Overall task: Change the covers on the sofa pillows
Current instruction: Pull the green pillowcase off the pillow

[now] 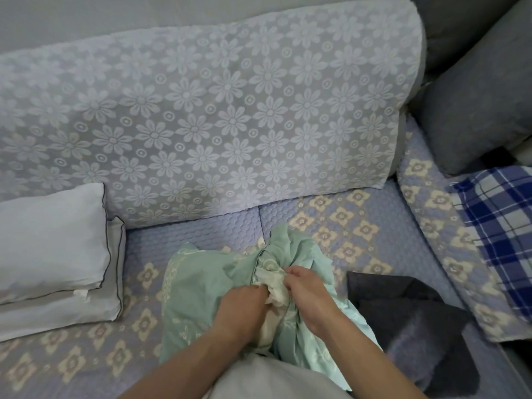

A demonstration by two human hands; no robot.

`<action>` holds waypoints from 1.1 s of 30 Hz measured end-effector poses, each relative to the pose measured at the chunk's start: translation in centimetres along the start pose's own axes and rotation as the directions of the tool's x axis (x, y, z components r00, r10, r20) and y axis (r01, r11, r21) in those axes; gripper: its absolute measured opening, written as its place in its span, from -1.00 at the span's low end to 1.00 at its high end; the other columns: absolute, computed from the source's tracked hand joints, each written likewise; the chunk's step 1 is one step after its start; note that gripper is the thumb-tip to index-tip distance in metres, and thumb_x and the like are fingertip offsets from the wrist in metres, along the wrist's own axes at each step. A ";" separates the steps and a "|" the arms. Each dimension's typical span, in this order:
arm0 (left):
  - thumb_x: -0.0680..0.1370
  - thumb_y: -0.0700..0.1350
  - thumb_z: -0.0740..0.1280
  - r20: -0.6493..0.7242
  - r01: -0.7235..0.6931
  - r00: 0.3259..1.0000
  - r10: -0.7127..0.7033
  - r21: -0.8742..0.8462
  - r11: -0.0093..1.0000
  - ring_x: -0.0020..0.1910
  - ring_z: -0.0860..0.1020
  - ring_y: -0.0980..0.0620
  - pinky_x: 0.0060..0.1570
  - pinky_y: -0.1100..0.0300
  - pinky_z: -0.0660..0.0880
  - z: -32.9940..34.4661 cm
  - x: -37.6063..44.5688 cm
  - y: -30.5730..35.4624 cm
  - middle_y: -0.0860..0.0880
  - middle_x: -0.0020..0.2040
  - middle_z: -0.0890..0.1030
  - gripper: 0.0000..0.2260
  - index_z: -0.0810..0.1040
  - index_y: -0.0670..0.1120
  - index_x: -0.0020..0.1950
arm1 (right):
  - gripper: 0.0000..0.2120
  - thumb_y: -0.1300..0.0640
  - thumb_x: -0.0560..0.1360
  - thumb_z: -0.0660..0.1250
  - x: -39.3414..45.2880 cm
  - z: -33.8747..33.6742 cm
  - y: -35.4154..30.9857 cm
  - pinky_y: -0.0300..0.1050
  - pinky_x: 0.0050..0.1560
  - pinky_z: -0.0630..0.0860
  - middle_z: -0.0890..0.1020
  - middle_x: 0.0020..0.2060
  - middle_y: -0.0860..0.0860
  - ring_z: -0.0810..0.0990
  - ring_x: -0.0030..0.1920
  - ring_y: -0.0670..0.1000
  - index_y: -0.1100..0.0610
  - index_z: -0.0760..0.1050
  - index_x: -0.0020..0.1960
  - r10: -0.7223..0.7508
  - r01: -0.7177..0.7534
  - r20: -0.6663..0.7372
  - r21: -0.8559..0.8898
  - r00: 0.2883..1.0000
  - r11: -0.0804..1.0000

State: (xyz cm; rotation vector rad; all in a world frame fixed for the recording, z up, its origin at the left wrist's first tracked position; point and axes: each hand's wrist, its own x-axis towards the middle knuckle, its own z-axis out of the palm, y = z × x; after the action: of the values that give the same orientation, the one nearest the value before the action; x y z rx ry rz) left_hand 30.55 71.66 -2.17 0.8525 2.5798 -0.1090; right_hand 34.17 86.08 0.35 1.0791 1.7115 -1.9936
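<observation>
Both hands at green cover (201, 289) opening: left hand (244, 305) grips cream pillow (276, 286), right hand (309, 295) pinches cover edge; judging mid-swap, next needs firm counter-pull.

A pale green patterned pillow cover (198, 295) lies bunched on the quilted sofa seat (383, 223), near its front edge, its opening gathered upward. The cream pillow (276, 292) pokes from that opening. A dark grey cover (403, 306) lies flat just right of it.

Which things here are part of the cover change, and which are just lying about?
In the job: green cover; cream pillow inner; left hand; right hand; white pillows.

Lying about: plaid cloth; dark cloth; grey cushion.
</observation>
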 end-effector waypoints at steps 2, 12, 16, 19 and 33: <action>0.62 0.03 0.20 0.011 -0.037 0.999 0.037 -0.021 0.999 0.11 0.61 -0.18 0.02 0.00 0.46 -0.2 0.1 -0.4 -0.08 0.09 0.66 -0.76 0.56 -0.05 0.15 | -0.89 0.09 0.46 0.36 0.1 0.3 0.3 -0.19 -0.23 0.45 0.62 -0.21 -0.01 0.57 -0.23 -0.04 0.12 0.54 -0.08 -0.098 0.090 -0.012 -0.291 0.995 0.952; 0.31 0.05 0.17 -0.228 -0.316 0.920 0.318 0.045 0.948 -0.61 0.38 -0.04 -0.58 0.26 0.22 0.0 -1.5 -2.5 -0.02 -0.56 0.41 -0.75 0.13 -0.03 -0.38 | -0.76 0.26 0.58 0.18 6.5 -5.7 0.3 0.03 -0.05 0.49 0.51 0.13 0.12 0.57 0.09 0.20 0.16 0.32 0.23 -0.492 -0.026 -0.182 -0.952 0.852 0.306; 0.32 0.09 0.23 -0.282 -0.285 0.918 0.277 0.014 0.958 -0.56 0.40 0.01 -0.47 0.23 0.13 -0.3 -3.8 -4.1 0.01 -0.52 0.42 -0.72 0.18 -0.01 -0.39 | -0.78 0.25 0.60 0.14 7.9 -9.4 1.3 0.02 0.00 0.52 0.57 0.15 0.15 0.60 0.11 0.22 0.14 0.38 0.23 -0.319 -0.216 -0.334 -0.910 0.887 0.352; 0.38 0.10 0.25 -0.327 -0.208 0.933 0.147 -0.161 0.965 -0.47 0.45 -0.01 -0.42 0.19 0.21 0.3 -5.5 -5.9 0.06 -0.44 0.44 -0.75 0.29 0.01 -0.38 | -0.81 0.21 0.57 0.20 8.8 -10.8 1.8 0.00 0.00 0.61 0.62 0.08 0.15 0.63 0.04 0.18 0.15 0.48 0.16 -0.139 -0.312 -0.398 -0.855 0.907 0.414; 0.46 0.35 0.36 -0.165 -0.128 0.984 0.061 -0.434 0.892 0.62 -0.13 0.02 0.54 0.09 -0.09 -6.4 -0.9 -4.6 0.01 0.66 -0.09 -0.11 -0.12 0.27 0.62 | -0.68 0.20 0.42 0.35 1.1 -2.5 -1.5 -0.22 -0.10 0.47 0.65 0.01 -0.12 0.60 -0.01 -0.11 -0.05 0.55 0.14 -0.132 0.264 0.262 -0.571 0.956 0.777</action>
State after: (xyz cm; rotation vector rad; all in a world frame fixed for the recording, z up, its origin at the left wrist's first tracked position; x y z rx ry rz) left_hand 26.15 68.72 3.79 0.8288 2.5315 0.5734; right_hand 33.30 89.01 0.67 0.4612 2.1848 -1.4078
